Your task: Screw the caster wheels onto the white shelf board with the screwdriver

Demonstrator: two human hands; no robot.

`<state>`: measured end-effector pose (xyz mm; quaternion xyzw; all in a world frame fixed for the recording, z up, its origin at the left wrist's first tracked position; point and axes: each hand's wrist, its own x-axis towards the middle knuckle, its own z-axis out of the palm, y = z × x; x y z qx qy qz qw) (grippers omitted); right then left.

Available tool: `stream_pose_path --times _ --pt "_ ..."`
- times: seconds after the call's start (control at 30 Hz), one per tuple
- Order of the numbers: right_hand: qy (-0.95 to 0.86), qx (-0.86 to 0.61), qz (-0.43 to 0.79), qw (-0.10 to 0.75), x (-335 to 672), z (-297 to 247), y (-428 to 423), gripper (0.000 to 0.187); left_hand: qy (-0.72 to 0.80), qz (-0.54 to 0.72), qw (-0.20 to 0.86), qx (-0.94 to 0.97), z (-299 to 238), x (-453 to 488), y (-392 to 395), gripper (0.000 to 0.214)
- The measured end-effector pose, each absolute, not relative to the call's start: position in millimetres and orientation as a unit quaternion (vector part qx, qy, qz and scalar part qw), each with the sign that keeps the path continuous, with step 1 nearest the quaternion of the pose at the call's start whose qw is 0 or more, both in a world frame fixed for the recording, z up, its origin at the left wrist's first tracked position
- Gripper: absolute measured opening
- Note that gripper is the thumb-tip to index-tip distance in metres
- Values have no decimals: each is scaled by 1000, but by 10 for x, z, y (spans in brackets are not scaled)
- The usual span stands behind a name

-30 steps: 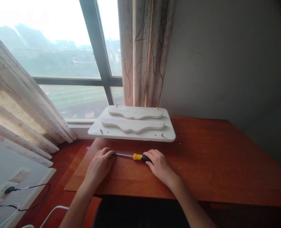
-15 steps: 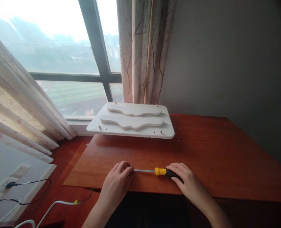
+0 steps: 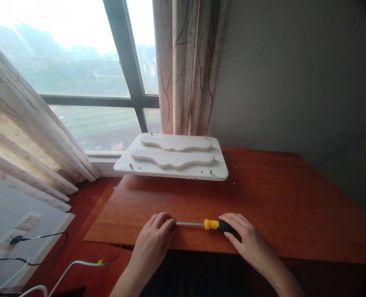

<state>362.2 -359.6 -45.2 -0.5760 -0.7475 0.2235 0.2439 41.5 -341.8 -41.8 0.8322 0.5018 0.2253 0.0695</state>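
Note:
A screwdriver (image 3: 212,224) with a yellow and black handle and a steel shaft lies level near the front edge of the wooden table (image 3: 282,198). My right hand (image 3: 244,233) is closed around the black end of its handle. At the shaft's tip, my left hand (image 3: 157,233) pinches something small and dark, mostly hidden by the fingers. Beyond both hands rests a white board (image 3: 123,163) with wooden pegs standing up near its corners. Two white wavy-edged slats (image 3: 173,159) lie across this board, untouched.
A window (image 3: 90,78) with patterned curtains (image 3: 189,66) stands behind the board, and a grey wall (image 3: 294,78) is at the right. Small pale bits lie on the table right of the board. Cables (image 3: 74,264) and a wall socket (image 3: 29,222) are at lower left.
The whole view has shifted very slightly. My hands, the screwdriver and the board keep the same places relative to each other.

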Motion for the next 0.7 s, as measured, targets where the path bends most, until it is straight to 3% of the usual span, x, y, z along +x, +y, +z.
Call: stream_pose_path --times 0.37,0.53,0.7 --pt "-738 -585 202 270 3613 -355 -3463 36 497 237 85 830 -356 355 -3382 20" --pt "-748 -575 87 320 3591 -154 -2969 30 541 301 2 785 -211 -4 -2971 29" --pt "-748 -589 -5 308 3406 43 -2324 27 654 335 -113 669 7 -468 -2315 45"
